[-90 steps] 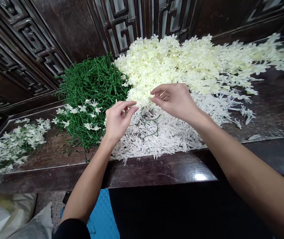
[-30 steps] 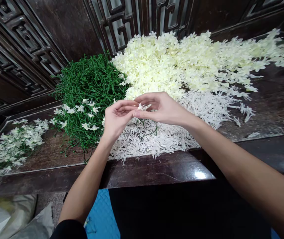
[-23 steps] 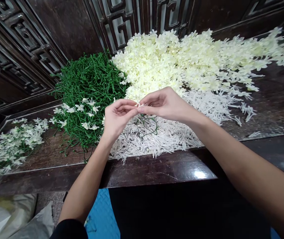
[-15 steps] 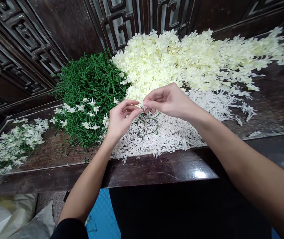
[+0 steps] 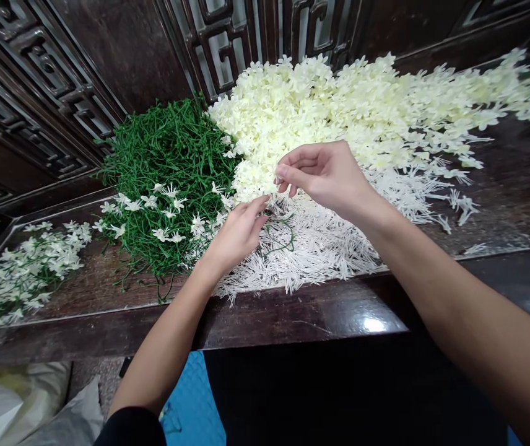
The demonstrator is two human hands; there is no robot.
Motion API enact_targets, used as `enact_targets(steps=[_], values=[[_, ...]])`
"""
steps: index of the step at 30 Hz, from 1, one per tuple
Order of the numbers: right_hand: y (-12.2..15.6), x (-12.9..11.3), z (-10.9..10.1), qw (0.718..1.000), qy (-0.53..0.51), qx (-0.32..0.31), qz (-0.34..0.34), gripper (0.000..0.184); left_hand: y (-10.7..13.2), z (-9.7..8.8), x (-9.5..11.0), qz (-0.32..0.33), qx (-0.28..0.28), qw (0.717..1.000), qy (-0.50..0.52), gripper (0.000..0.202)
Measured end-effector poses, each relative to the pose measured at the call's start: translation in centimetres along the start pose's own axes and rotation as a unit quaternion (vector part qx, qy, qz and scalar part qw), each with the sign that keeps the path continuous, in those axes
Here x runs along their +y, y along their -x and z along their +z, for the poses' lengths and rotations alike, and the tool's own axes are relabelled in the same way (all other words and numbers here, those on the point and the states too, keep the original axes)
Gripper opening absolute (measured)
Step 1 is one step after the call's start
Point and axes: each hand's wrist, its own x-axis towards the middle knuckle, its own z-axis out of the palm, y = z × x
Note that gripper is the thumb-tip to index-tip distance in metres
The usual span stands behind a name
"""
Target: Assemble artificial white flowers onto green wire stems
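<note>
Hovering just above the piles, both bare hands are close together but not touching. L hand (image 5: 241,234): fingers stretched fwd, thumb a bit apart, narrow gap btwn; can't tell if anything's in it. It's over the near-left edge of a heap of thin, white, spiky stamen-like pieces (image 5: 334,238), beside a curled, thin dark-green stem (image 5: 288,246) lying on that heap. R hand (image 5: 327,173): thumb & index tips nearly together, other fingers curled; can't tell if smth tiny is pinched. It's in front of a big mound of creamy-white, yellow-tinged petal blossoms (image 5: 302,111), which trails off to the right.

Left of the mound, touching it: a tangled heap of thin, branching green stems (image 5: 167,155), w/ several small, white, star-shaped flowers (image 5: 160,234) on its near side. Far left, well apart from the hands: a bunch of white-flowered green sprigs (image 5: 28,266).

All of it's on a dark-brown, glossy wooden bench (image 5: 302,316), w/ a carved, dark wooden lattice panel (image 5: 221,49) behind. Below: a bright-blue textured surface (image 5: 195,396), plus pale, crumpled sacks (image 5: 28,402) bottom left.
</note>
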Motion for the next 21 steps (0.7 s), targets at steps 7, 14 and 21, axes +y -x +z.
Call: enact_targets(steps=[7, 14, 21], values=[[0.01, 0.08, -0.01, 1.000, 0.003, 0.012, 0.001, 0.019, -0.36, -0.09, -0.44, 0.007, 0.265, 0.950, 0.162, 0.019], [0.15, 0.03, 0.21, 0.997, 0.053, -0.051, -0.001, 0.013, -0.58, -0.45, 0.33, -0.046, 0.282, 0.930, 0.231, 0.017], [0.12, 0.62, 0.29, 0.995, 0.050, -0.080, -0.012, 0.012, -0.54, -0.62, 0.19, -0.058, 0.279, 0.924, 0.254, 0.028]])
